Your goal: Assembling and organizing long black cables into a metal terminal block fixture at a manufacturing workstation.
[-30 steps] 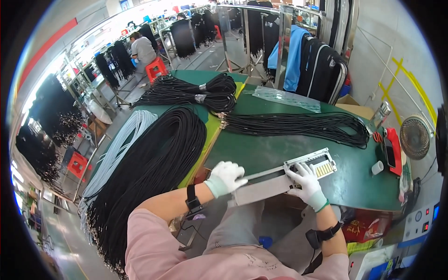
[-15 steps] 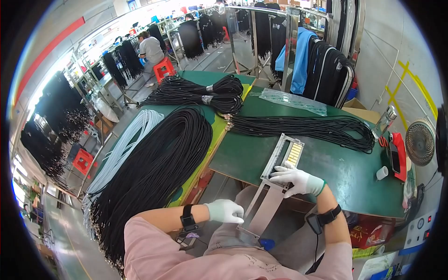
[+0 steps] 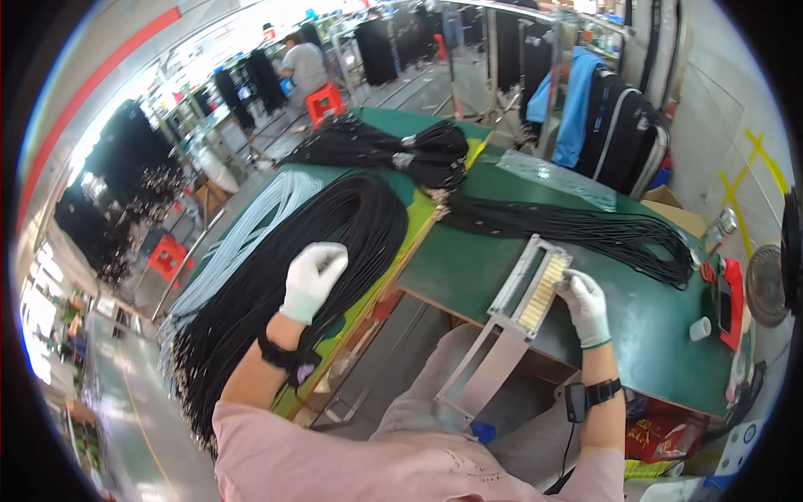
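Both hands wear white knit gloves. My left hand (image 3: 313, 279) is raised above the big pile of black cords (image 3: 276, 293) on my left, fingers curled into a loose fist; I cannot tell whether it pinches a cord or is simply closed on nothing. My right hand (image 3: 583, 305) rests on the far end of the metal jig (image 3: 510, 322), fingertips touching the pale yellow comb-like block (image 3: 542, 293) set in its frame; the hand is partly closed on that edge, a light grip rather than a full clasp.

Jig: a long grey metal strip, lying diagonally, its upper end on the green table (image 3: 652, 335), its lower end hanging off the table edge over my lap. It is tilted, not flat.

Each wrist carries a black strap; the right one has a cable running down from it.

Beyond the jig, a long flat bundle of black cords (image 3: 585, 230) stretches across the table. Farther back lies another heap of tied black cords (image 3: 393, 151). A band of white cords (image 3: 242, 238) runs just beside the big black pile, on its outer side.

At the right table edge: a small white cup (image 3: 699, 328) and a red tool (image 3: 730, 293). A black bag (image 3: 623, 138) and a blue garment (image 3: 577, 105) hang behind the table. Another person (image 3: 303, 67) sits far back by a red stool (image 3: 326, 102).
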`<action>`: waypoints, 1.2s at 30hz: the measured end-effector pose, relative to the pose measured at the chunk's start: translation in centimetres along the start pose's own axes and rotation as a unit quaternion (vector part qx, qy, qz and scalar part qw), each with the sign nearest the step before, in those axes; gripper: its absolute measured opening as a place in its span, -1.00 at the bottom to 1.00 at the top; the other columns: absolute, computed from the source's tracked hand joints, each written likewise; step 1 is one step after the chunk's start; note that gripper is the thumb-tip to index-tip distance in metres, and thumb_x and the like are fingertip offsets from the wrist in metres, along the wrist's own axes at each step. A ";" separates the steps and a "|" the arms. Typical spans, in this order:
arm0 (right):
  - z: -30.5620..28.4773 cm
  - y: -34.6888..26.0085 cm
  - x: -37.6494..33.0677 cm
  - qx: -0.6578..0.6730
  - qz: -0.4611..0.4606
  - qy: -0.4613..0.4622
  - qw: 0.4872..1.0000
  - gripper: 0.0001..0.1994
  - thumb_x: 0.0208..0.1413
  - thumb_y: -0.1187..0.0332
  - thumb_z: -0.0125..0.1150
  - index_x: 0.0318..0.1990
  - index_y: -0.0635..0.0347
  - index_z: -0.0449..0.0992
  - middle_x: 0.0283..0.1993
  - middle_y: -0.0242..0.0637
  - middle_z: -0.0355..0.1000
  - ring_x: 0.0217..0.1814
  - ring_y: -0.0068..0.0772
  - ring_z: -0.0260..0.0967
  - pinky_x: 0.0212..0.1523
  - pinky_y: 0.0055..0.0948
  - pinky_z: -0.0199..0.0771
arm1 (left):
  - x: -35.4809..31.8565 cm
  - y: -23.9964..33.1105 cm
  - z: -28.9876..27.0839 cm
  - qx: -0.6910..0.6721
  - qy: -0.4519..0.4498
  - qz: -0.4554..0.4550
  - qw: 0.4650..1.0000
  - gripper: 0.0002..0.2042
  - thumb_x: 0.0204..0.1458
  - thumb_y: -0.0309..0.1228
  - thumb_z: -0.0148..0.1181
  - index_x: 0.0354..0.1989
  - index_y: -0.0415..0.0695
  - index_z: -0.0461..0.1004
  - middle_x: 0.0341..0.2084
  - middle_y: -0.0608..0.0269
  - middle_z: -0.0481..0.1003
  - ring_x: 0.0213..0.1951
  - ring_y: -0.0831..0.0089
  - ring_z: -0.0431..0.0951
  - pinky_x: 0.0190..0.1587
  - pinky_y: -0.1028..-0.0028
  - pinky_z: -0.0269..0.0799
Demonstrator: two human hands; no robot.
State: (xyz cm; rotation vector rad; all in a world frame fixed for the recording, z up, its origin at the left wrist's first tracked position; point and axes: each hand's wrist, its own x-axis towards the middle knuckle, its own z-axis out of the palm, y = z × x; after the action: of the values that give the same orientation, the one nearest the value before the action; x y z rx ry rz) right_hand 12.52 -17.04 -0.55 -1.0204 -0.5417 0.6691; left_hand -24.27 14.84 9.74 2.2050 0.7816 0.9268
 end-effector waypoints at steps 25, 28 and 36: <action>-1.9 1.1 0.4 0.037 -0.020 -0.039 0.998 -0.63 0.20 0.32 0.18 0.05 0.42 0.42 -0.19 -0.17 0.52 -0.09 -0.24 0.48 0.11 -0.18 0.44 | 15.8 -9.3 6.7 0.243 -0.051 -0.096 0.964 -0.48 -0.05 0.11 0.20 -0.21 -0.16 0.58 -0.27 0.04 0.59 -0.17 0.10 0.56 -0.06 0.22 0.44; -2.1 1.2 0.5 0.035 -0.021 -0.040 0.998 -0.64 0.21 0.32 0.17 0.06 0.42 0.42 -0.19 -0.17 0.52 -0.08 -0.24 0.48 0.11 -0.18 0.44 | 15.8 -9.2 6.6 0.210 -0.005 -0.058 0.976 -0.57 0.01 -0.01 0.21 -0.27 -0.21 0.57 -0.31 0.04 0.60 -0.28 0.16 0.60 -0.18 0.26 0.49; -1.6 0.5 0.2 0.024 -0.020 -0.039 0.999 -0.68 0.25 0.34 0.11 0.04 0.40 0.42 -0.21 -0.22 0.51 -0.11 -0.34 0.47 0.11 -0.21 0.44 | 14.3 -6.9 6.6 -0.292 0.016 -0.256 0.921 -0.79 0.21 -0.36 -0.01 -0.14 -0.26 0.38 -0.41 0.03 0.57 -0.54 0.30 0.58 -0.53 0.42 0.47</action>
State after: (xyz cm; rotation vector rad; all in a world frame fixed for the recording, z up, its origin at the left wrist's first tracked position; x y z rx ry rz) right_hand 13.66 -17.69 -1.69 -0.9392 -0.6109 0.6858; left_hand -12.85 27.33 6.84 1.3779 0.8970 0.7920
